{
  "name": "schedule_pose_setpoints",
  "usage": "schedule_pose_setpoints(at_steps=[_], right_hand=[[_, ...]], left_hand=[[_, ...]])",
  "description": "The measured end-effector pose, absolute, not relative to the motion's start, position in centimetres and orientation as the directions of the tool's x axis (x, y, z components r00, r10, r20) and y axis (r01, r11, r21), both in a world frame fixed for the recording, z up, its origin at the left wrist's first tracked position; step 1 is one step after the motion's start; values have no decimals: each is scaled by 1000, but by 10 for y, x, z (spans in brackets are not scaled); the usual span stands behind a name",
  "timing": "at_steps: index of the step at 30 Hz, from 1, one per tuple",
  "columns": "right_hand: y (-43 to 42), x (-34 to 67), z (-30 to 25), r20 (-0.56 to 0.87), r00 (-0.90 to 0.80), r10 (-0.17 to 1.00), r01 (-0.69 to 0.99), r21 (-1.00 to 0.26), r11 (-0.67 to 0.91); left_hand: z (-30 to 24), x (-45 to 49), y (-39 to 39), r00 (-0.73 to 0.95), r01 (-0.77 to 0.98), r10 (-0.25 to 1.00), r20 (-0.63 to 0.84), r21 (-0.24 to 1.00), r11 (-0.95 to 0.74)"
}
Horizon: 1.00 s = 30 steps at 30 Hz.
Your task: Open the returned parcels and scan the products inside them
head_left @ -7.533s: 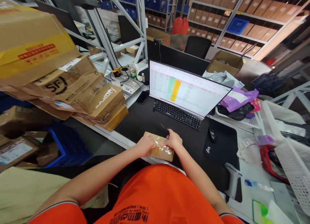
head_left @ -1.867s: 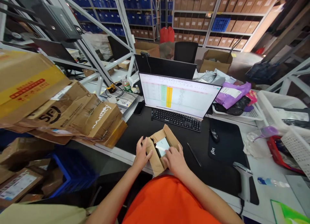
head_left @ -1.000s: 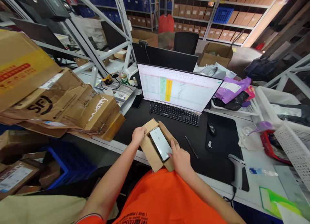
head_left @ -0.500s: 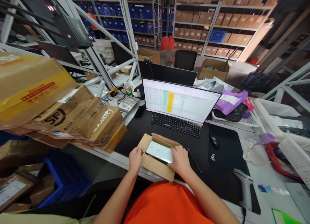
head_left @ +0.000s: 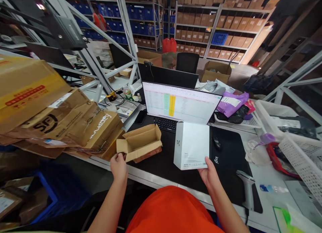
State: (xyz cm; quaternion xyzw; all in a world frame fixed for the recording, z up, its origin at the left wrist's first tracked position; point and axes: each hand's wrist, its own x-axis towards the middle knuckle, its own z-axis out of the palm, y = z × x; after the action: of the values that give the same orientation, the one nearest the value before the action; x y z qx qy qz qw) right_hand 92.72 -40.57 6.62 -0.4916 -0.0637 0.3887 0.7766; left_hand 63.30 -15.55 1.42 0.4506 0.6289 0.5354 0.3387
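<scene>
My right hand (head_left: 208, 174) grips the bottom edge of a white product box (head_left: 191, 145) and holds it upright above the black desk mat (head_left: 166, 162), in front of the keyboard. My left hand (head_left: 118, 166) pinches a flap of the opened brown cardboard carton (head_left: 139, 146), which is lifted and tilted to the left, its inside showing nothing. The carton sits near the desk's front edge, beside the leaning stack of flattened cartons (head_left: 57, 108).
A monitor (head_left: 179, 103) with a spreadsheet stands behind, a mouse (head_left: 216, 143) on its pad to the right. A handheld scanner (head_left: 248, 189) lies at the right front. White baskets (head_left: 297, 149) and purple parcels (head_left: 230, 103) fill the right side. Shelving with boxes rises behind.
The white box has come out of the carton and is now raised in my right hand. My left hand has pulled the carton away to the left.
</scene>
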Motion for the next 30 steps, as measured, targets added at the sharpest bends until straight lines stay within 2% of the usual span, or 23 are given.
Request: schedule_pose_setpoints(at_steps=[2,4,6,7,8,9,11,13,14,15,16,17,18,20,22,25,27,30], right_hand=[[-419,928,59,-318,676,664,-589,-776,228],[-432,924,52,-309,668,677,-582,-784,216],[-441,917,47,-288,643,710,-556,-813,173],[-444,914,45,-278,619,734,-540,-830,141],[-445,911,43,-266,593,760,-518,-848,107],[-445,909,42,-253,560,788,-490,-869,69],[-448,913,39,-224,490,843,-384,-923,-22],[-460,930,36,-181,528,830,-131,-983,-130],[-471,944,33,-134,621,772,41,-978,-203],[-486,961,29,-58,738,673,201,-932,-301],[-505,981,23,54,851,523,314,-850,-424],[-527,1001,16,146,925,350,329,-769,-548],[-549,1021,6,173,963,206,267,-720,-641],[-590,1057,-15,117,993,-13,66,-639,-766],[-615,1084,-33,-111,993,-47,-102,-571,-815],[-620,1104,-44,-434,900,33,-285,-644,-710],[-608,1106,-39,-504,860,79,-354,-701,-619],[-579,1091,-18,-535,829,161,-360,-732,-578]], left_hand=[[23,630,-172,-337,257,933,126,966,-38],[31,636,-199,-195,310,951,239,935,-172],[39,653,-231,116,253,949,293,915,-313],[43,665,-247,305,170,916,259,932,-320],[46,679,-261,509,82,841,185,962,-262],[48,693,-272,634,30,764,121,983,-180],[51,720,-285,748,31,664,-3,999,-30],[51,737,-288,731,63,679,-70,997,36],[50,741,-286,696,83,714,-81,996,32],[47,743,-284,656,114,750,-84,993,12],[44,743,-281,611,151,787,-83,988,-13],[40,741,-279,562,185,823,-80,982,-31],[36,739,-277,515,210,854,-78,977,-37],[30,735,-274,445,232,892,-83,972,-26],[27,733,-271,410,239,908,-88,971,-14],[29,735,-268,388,197,916,-101,980,24],[32,739,-267,387,128,913,-125,988,81],[32,744,-266,392,99,907,-155,987,126]])
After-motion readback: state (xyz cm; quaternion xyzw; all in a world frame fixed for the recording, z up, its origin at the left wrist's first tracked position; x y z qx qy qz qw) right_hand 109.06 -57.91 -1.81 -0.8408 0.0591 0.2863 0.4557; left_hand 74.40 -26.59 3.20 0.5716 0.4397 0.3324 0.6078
